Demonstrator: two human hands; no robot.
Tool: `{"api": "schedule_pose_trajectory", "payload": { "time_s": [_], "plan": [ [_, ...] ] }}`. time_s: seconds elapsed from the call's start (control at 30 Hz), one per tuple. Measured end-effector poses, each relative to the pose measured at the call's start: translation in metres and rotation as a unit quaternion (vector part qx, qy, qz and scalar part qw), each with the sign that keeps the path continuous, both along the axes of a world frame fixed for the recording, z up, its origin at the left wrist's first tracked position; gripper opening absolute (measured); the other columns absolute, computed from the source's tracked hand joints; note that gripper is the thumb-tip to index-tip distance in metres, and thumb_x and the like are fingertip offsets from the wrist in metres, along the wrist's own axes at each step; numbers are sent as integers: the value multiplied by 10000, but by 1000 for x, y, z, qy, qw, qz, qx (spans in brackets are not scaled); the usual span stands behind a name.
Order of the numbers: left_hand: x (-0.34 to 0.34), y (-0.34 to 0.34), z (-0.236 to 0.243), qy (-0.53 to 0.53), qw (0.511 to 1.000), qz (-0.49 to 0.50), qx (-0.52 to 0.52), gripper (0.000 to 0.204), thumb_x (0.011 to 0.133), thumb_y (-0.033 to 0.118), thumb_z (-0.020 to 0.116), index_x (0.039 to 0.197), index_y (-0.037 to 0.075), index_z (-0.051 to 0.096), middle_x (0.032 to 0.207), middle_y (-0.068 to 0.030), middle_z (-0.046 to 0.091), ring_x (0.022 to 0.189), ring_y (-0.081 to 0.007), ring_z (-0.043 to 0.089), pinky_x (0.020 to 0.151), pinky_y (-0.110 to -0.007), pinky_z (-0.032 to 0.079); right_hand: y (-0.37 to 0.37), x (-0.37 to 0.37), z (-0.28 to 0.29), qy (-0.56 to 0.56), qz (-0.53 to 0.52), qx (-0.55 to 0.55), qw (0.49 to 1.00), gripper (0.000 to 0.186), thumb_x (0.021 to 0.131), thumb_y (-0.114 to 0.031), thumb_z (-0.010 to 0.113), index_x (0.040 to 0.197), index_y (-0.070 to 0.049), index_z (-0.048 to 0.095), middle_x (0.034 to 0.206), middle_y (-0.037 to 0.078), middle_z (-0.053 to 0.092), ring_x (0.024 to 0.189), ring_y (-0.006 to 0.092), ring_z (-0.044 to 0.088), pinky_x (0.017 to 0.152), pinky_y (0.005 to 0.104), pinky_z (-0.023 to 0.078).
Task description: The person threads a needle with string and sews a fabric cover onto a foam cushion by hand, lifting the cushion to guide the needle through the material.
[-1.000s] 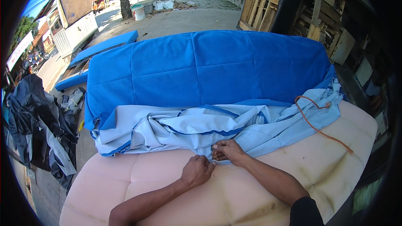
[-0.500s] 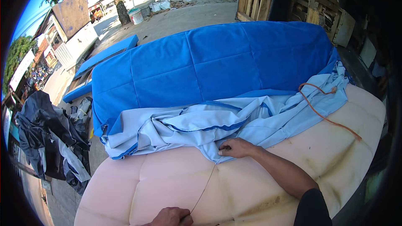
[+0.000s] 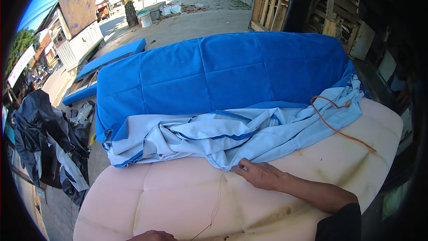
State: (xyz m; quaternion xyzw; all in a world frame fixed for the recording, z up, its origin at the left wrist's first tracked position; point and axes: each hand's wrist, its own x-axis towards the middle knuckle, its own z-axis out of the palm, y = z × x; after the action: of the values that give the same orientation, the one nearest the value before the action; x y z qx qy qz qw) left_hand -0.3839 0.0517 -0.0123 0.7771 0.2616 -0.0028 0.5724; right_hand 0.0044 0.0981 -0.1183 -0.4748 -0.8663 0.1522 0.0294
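Observation:
A blue fabric cover (image 3: pixel 178 76) with stitched squares lies over the far part of a pale, tufted foam cushion (image 3: pixel 178 187). Its light blue underside (image 3: pixel 205 129) is folded back in loose creases. My right hand (image 3: pixel 261 175) is closed in a pinch at the near edge of that underside, just above a dimple in the foam. From there a thin thread (image 3: pixel 216 203) runs slack over the foam toward the lower edge. My left hand (image 3: pixel 154 235) shows only its back at the bottom edge; its fingers are cut off from view.
An orange cord (image 3: pixel 332 125) trails over the cover and foam at right. Dark crumpled cloth (image 3: pixel 49 147) is heaped at left, near a blue padded frame (image 3: pixel 109 60). Wooden pallets (image 3: pixel 269 2) stand behind; a white bucket (image 3: pixel 143 18) sits by a tree.
My left hand has moved down and left, mostly out of view. The taut thread has gone slack in a loop. My right hand stays at the fabric edge, and the view has shifted slightly.

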Motion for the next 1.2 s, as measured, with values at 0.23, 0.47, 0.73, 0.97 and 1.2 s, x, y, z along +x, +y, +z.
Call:
{"api": "schedule_pose_trajectory", "payload": {
  "time_s": [0.23,0.47,0.73,0.97,1.2],
  "plan": [
    [11,2,-16,28,992,121,-8,170,878,95,580,760,-15,526,699,-135,466,653,-252,473,618,-385,399,11,-6,-11,54,-97,-203,973,370,887,-4,544,1254,44,546,1063,203,671,918,333,707,767,378,606],
    [38,11,-60,73,983,57,160,178,930,158,575,820,20,602,735,-130,590,767,-330,603,738,-446,497,8,-18,3,470,-252,-507,677,521,954,-94,605,1437,-1,433,1366,181,556,1018,212,686,794,348,605],
    [82,40,-102,61,961,32,266,162,931,162,582,869,17,619,818,-164,644,829,-368,633,781,-480,508,6,-33,-7,498,-253,-471,683,424,939,-126,696,1282,72,544,1049,106,675,962,173,691,849,294,597],
    [108,66,-147,1,950,173,259,204,943,178,608,1029,-7,599,957,-187,618,855,-345,625,793,-450,512,30,-16,35,221,-226,-94,944,460,891,10,636,1340,31,536,901,156,701,855,266,714,756,341,576],
    [102,66,-165,20,960,198,199,212,933,143,584,1089,0,601,1015,-199,609,981,-396,601,852,-481,509,4,-13,138,216,-176,270,922,382,875,51,637,1253,17,603,932,183,712,798,290,725,653,374,566]
  ]
}}
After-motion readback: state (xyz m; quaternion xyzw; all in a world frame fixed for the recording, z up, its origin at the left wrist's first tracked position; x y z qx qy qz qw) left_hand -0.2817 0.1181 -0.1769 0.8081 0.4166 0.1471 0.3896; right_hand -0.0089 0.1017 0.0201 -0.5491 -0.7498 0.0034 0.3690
